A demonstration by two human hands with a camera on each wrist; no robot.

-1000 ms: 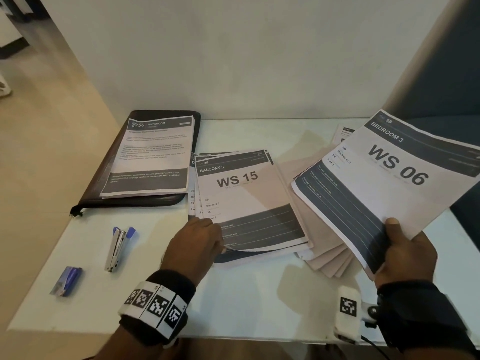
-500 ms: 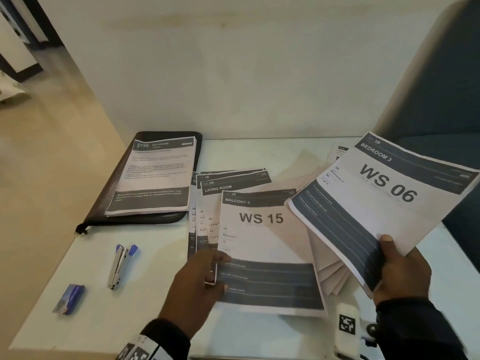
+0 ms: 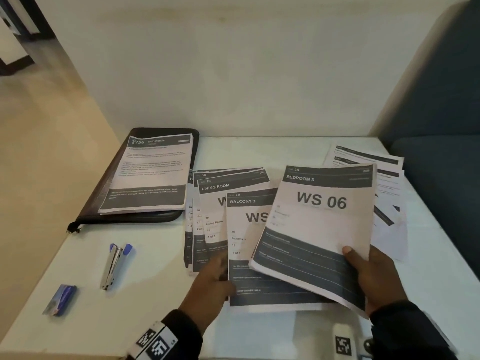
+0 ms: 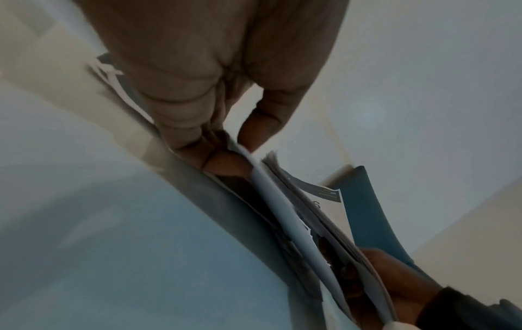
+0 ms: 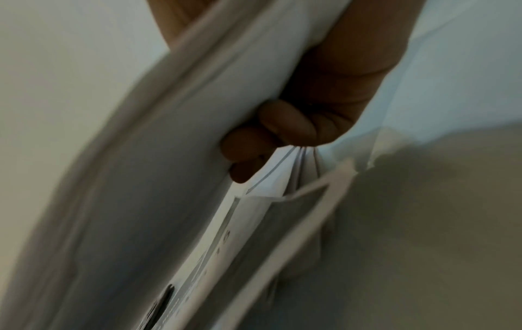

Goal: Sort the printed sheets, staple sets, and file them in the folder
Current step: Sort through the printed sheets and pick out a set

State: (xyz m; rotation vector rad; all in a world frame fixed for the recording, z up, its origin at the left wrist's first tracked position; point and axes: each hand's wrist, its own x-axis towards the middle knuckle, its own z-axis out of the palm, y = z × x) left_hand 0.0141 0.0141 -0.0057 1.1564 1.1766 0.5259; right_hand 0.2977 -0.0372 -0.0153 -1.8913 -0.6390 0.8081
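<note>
Sorting still underway, by the look of it. Had left hand (image 3: 207, 279) pinching the BALCONY 3 sheet (image 3: 249, 255) at its near-left edge, flat on the table (image 3: 155, 307), long axis running away from the body. Right hand (image 3: 374, 279) clamped on the WS 06 stack (image 3: 319, 229), overlapping it from the right. Stapler (image 3: 114, 266) nearer left, folder (image 3: 130, 214) further back. Left wrist cam showed thumb and fingers (image 4: 223, 165) nipping paper, blurry in head view tbh.
</note>
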